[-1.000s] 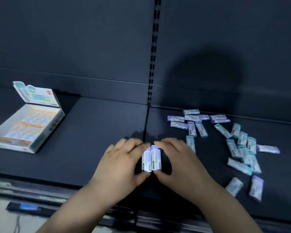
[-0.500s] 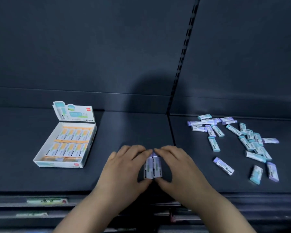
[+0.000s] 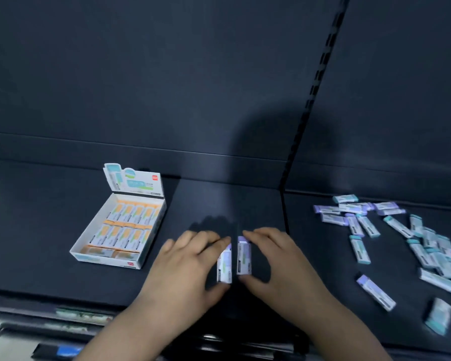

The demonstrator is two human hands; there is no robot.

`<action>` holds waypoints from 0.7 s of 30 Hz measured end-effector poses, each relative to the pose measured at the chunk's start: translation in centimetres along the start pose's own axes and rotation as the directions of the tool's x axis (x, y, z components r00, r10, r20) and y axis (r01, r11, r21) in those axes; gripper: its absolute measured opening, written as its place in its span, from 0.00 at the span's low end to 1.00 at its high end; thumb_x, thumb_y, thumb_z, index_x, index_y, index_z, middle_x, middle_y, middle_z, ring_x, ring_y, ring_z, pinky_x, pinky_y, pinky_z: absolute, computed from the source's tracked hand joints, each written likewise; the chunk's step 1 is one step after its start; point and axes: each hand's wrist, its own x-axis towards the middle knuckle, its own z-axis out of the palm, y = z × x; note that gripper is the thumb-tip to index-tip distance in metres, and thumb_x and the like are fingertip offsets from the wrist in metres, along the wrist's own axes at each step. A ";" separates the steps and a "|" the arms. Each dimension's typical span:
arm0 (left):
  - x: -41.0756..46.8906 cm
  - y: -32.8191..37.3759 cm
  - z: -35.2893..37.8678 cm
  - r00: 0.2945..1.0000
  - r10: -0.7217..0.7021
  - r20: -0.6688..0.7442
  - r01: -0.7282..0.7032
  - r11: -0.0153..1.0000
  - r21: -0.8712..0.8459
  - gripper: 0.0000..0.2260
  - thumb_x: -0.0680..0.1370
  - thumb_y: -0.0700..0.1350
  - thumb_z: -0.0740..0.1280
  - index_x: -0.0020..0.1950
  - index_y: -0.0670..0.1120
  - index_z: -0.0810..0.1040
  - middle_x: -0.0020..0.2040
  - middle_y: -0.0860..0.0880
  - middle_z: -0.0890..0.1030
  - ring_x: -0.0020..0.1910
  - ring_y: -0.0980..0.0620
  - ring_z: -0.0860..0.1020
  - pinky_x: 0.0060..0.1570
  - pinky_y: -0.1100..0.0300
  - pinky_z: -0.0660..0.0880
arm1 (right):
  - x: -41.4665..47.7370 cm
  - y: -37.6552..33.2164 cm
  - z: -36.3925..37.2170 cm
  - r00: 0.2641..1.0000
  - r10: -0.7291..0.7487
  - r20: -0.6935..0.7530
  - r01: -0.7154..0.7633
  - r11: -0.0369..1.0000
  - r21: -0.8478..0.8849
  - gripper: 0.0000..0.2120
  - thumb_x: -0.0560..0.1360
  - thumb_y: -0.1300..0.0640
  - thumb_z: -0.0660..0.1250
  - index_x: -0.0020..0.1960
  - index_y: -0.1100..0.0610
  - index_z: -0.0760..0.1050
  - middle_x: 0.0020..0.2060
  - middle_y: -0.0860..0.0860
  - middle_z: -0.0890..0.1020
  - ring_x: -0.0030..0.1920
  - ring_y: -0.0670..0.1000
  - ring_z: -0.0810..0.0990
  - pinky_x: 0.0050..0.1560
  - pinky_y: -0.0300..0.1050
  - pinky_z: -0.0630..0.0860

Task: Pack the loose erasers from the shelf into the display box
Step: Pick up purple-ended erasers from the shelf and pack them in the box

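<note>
On the dark shelf, two erasers are held upright side by side, with a narrow gap showing between them. The left-hand eraser is pinched lengthwise by the left hand, forefinger at its far end and thumb at its near end. The right-hand eraser is pinched the same way by the right hand. Whether either is one piece or a small stack cannot be told, since the sides are covered by fingers and blurred. Both forearms are cut off by the lower edge.

The display box is seen to the left, apart from the hands, its lid flap raised at the back. Rows of orange-ended erasers are packed inside; their print cannot be read.

The loose erasers are scattered on the shelf's right section, well apart from the box. The heap is cut off by the right edge, and several pieces are overlapped, so no count can be made.
</note>
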 end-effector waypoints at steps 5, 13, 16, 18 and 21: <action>-0.9 -4.7 -1.0 0.998 -0.066 -0.004 0.066 0.998 0.021 0.28 0.64 0.62 0.62 0.61 0.51 0.77 0.51 0.57 0.77 0.49 0.56 0.71 0.42 0.58 0.75 | 3.0 -2.8 2.0 0.999 -0.025 0.031 0.023 0.999 0.033 0.30 0.69 0.45 0.68 0.69 0.44 0.63 0.59 0.34 0.64 0.62 0.36 0.62 0.65 0.33 0.61; -2.2 -17.9 -4.2 0.993 -0.088 0.075 0.085 0.996 0.034 0.28 0.62 0.61 0.70 0.58 0.50 0.79 0.53 0.55 0.81 0.51 0.56 0.70 0.41 0.58 0.73 | 9.3 -10.4 8.2 0.999 0.028 -0.022 -0.028 1.000 0.013 0.31 0.70 0.43 0.68 0.70 0.44 0.61 0.63 0.37 0.64 0.63 0.37 0.61 0.67 0.34 0.59; -1.8 -20.2 -4.4 0.984 -0.119 0.134 0.113 0.992 0.056 0.31 0.57 0.57 0.79 0.58 0.50 0.79 0.53 0.54 0.81 0.51 0.53 0.75 0.41 0.55 0.75 | 10.5 -12.0 8.9 0.999 0.035 0.020 -0.035 0.999 -0.026 0.31 0.72 0.43 0.66 0.71 0.45 0.59 0.66 0.38 0.63 0.65 0.40 0.60 0.68 0.35 0.57; -1.6 -22.7 -4.9 0.975 -0.111 0.191 0.100 0.993 0.067 0.31 0.59 0.58 0.78 0.59 0.50 0.78 0.54 0.54 0.81 0.50 0.51 0.78 0.42 0.54 0.76 | 12.2 -13.4 10.1 0.998 0.066 -0.012 -0.066 0.995 -0.075 0.31 0.72 0.43 0.65 0.72 0.45 0.58 0.68 0.39 0.63 0.67 0.42 0.60 0.68 0.37 0.56; -0.9 -24.9 -4.8 0.971 -0.079 0.227 0.073 0.997 0.034 0.30 0.64 0.59 0.74 0.63 0.52 0.75 0.58 0.57 0.78 0.53 0.52 0.76 0.47 0.54 0.75 | 13.7 -15.0 11.1 0.990 0.126 -0.060 -0.130 0.989 -0.076 0.31 0.72 0.44 0.66 0.72 0.45 0.58 0.68 0.40 0.64 0.67 0.43 0.60 0.67 0.35 0.54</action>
